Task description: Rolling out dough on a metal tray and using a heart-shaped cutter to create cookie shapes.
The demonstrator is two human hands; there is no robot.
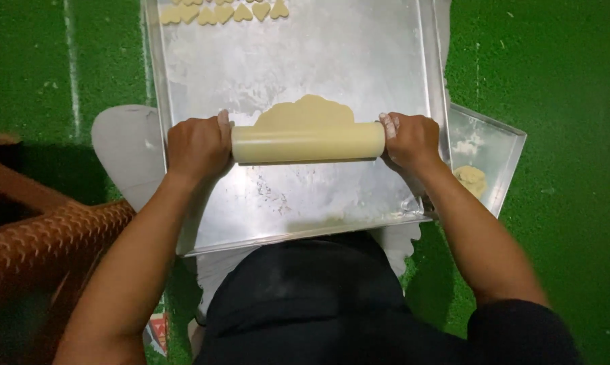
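A pale yellow rolling pin [308, 142] lies across a floured metal tray [359, 61]. My left hand [198, 146] grips its left end and my right hand [410, 138] grips its right end. Just beyond the pin, a flat sheet of yellow dough [305, 112] with a wavy edge sticks out on the tray. At the tray's far left edge sits a row of several small heart-shaped dough cut-outs [224, 12].
A second, smaller metal tray [501, 145] at the right holds a lump of dough [472, 179] and some flour. Green turf-like flooring [562, 81] surrounds the trays. A brown woven basket [41, 236] is at the left. A white surface [126, 145] lies under the main tray.
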